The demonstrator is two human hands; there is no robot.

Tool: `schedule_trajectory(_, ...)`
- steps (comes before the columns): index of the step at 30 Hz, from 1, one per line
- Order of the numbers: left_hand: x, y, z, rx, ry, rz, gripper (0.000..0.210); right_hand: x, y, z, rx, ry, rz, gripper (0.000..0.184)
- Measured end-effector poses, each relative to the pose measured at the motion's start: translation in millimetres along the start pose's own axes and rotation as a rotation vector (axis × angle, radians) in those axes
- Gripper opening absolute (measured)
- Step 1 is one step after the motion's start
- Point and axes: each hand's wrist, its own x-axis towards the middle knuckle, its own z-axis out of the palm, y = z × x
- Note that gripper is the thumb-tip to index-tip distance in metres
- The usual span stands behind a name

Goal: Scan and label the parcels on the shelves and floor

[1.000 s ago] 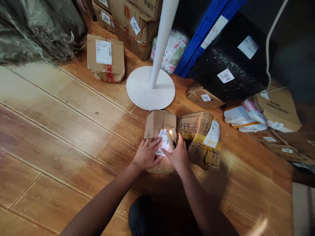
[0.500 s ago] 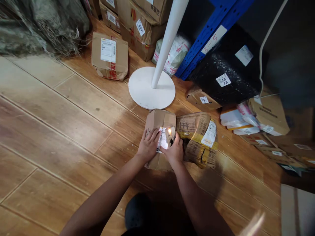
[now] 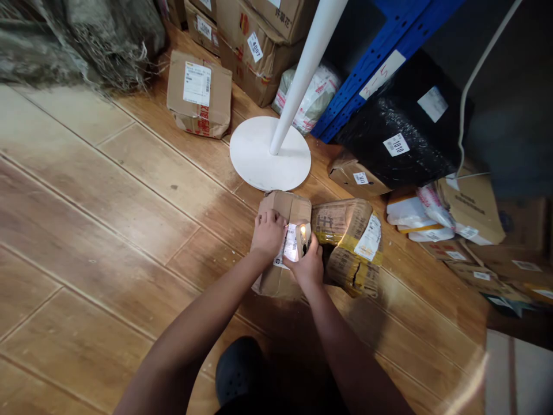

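Note:
A brown cardboard box (image 3: 276,282) lies on the floor in front of me, with a white printed label (image 3: 290,245) on its top. My left hand (image 3: 268,233) rests on the box at the label's left edge, fingers curled in; what lies under the fingertips is hidden. In my right hand (image 3: 309,266) is a phone (image 3: 305,237), held over the label's right side with its light glowing. Touching the box's right side is a crumpled carton (image 3: 341,222) bound with yellow tape, bearing its own label (image 3: 368,237).
Beyond the box stands a white round base (image 3: 254,155) with a pole (image 3: 302,75). Another carton (image 3: 216,95) sits behind it, near stacked boxes (image 3: 242,63). A blue rack post (image 3: 375,52), a black wrapped parcel (image 3: 406,115) and several packages (image 3: 470,207) line the right.
My left hand's fingers have gone from stretched flat to curled, and the hand has moved slightly up and right. The phone is tilted more on edge, uncovering more of the label.

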Motion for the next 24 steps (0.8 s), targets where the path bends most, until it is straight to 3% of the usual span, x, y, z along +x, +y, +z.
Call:
schedule_trajectory(4, -3, 4, -5.9, 0.041, -0.004, -0.043, 0.025, 0, 0, -2, 0.013, -0.016, -0.006, 0.108)
schedule_trajectory(10, -4, 17, -13.6, 0.046, -0.157, 0.013, 0.024, 4, 2, -5, 0.093, -0.07, 0.026, 0.11)
schedule_trajectory(16, 2, 10, -24.0, -0.019, -0.202, -0.09, 0.021, 10, 14, -2, 0.202, -0.078, 0.024, 0.109)
schedule_trajectory(24, -47, -13, -39.4, -0.247, -0.073, -0.315, 0.014, 7, 11, -8, 0.185, -0.238, -0.15, 0.105)
